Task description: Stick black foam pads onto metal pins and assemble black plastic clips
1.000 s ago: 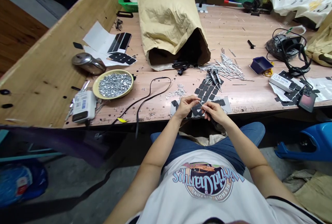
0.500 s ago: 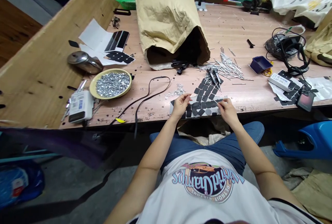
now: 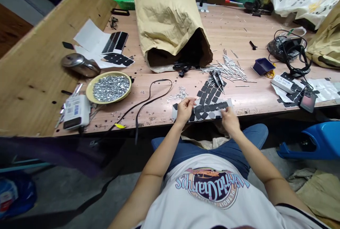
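Observation:
A pale backing sheet covered with black pads (image 3: 209, 110) lies at the table's front edge. My left hand (image 3: 184, 110) is on its left part, thumb and fingers pinched on the sheet. My right hand (image 3: 230, 121) hangs just below the sheet's right end, over the table's edge and above my lap. Its fingers are curled, and whatever they hold is hidden. Loose black pads (image 3: 209, 94) lie just beyond the sheet. A pile of metal pins (image 3: 231, 69) and a scatter of small washers (image 3: 179, 94) are farther back.
A brown paper bag (image 3: 170, 23) lies open at the middle of the table. A yellow bowl of silver bits (image 3: 110, 87), a white device (image 3: 74, 110) and a black strap (image 3: 148, 98) are to the left. A blue tray (image 3: 262, 66) and a cable bundle (image 3: 289, 46) sit right. A blue stool (image 3: 310, 144) stands at right.
My hands were together over the sheet, working a small piece. They have parted: the left stays on the sheet's left part, and the right moved right and down to the table's edge.

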Motion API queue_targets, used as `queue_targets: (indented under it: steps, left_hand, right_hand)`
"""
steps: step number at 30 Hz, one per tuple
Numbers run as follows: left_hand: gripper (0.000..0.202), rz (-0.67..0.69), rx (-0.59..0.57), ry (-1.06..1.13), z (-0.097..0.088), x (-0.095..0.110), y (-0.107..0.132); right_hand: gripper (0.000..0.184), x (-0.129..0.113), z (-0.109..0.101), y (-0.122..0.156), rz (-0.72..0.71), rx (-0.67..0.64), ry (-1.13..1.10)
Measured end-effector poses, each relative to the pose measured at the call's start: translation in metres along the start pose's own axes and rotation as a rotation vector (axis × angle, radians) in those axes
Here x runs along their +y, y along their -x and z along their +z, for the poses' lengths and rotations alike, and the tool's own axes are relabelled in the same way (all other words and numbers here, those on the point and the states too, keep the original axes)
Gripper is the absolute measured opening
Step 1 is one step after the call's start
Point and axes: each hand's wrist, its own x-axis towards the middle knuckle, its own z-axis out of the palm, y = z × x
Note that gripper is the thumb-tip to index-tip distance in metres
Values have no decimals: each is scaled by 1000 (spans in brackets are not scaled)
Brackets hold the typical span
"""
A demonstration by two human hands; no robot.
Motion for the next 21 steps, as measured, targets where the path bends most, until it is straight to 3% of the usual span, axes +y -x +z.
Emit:
queue_targets:
  steps: [2,6,11,15,18,21]
  left_hand:
    - [22,13,-12,-26,2,-1,1]
    - [20,43,-26,-56,9,-1,5]
    - [16,9,-55,-74,16,-2,10]
    - [16,11,-56,-98,19,-3,13]
    - [14,-6,-79,-93,25,-4,14]
    - [12,-80,-118,-71,37,-5,16]
  right_hand:
    - [34,-1,2,4,-60,-25,-43]
    - [37,-2,1,8,165,45,-22]
    - [32,-1,-2,7,42,-15,-93]
    - [35,5,1,4,207,47,-76]
    - [32,6,8,7,64,25,-191]
    - [32,5,14,12,13,130,-323]
